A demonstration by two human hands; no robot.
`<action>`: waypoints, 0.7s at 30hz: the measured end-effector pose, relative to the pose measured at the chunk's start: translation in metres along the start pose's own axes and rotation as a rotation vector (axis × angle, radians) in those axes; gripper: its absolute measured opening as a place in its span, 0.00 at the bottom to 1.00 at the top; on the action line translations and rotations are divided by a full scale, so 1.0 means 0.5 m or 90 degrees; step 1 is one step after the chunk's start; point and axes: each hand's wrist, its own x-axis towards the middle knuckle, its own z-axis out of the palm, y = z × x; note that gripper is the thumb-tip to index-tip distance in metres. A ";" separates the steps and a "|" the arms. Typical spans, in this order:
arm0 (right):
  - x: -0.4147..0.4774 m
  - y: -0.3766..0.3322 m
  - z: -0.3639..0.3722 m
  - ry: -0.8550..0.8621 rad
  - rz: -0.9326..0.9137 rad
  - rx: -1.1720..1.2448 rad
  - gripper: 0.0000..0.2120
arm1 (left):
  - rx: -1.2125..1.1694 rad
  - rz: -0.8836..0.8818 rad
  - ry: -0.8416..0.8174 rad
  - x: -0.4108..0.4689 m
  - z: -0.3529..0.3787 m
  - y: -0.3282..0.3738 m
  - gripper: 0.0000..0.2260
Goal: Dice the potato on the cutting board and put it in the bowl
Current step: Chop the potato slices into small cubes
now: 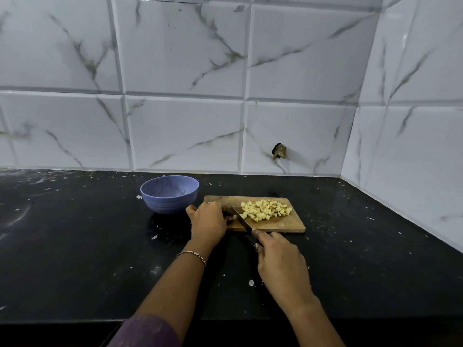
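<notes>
The right hand (280, 261) grips the knife (241, 221) across the cutting board (288, 222). The left hand (209, 219) curls on its left end, hold unclear.

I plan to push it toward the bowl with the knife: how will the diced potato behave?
The diced potato is small blocky cubes, so it probably slides or tumbles, not rolls. Loosely heaped, it will likely scatter, some off the cutting board. Fresh cut faces may cling to the knife.
</notes>
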 end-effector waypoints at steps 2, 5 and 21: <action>0.000 -0.002 -0.001 0.001 -0.001 -0.011 0.23 | 0.002 0.002 0.006 0.001 0.002 -0.002 0.07; -0.002 -0.003 0.000 0.001 0.009 -0.029 0.24 | -0.009 0.008 0.008 -0.006 -0.006 -0.001 0.07; -0.003 -0.006 0.000 0.006 0.004 -0.010 0.22 | -0.044 -0.010 0.040 -0.019 -0.012 0.006 0.06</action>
